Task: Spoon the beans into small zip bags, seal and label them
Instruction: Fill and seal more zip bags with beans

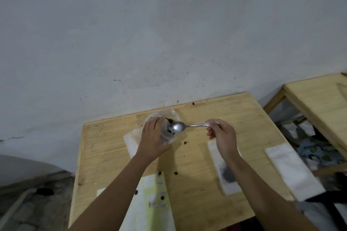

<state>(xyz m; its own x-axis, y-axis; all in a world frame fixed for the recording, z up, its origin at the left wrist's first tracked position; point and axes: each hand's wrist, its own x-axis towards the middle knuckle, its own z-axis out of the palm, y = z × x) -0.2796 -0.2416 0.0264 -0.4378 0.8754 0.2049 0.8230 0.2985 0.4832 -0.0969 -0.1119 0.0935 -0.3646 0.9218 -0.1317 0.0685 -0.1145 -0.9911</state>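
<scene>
**Pale Wall, Two Wooden Tables, Dim Light**

A grey-white plastered wall fills the far side, speckled with dark marks, with a crack running low at the left. A light wooden table stands against it, grain and knots showing. To the right, a little apart, a second wooden table runs out of view. At near left, rough grey floor lies below a pale curved object. The light is soft and dim.

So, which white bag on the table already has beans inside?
The middle bag, partly under the right forearm: a dark heap shows through it. The right-edge bag and the bag by the left hand look white throughout.
</scene>
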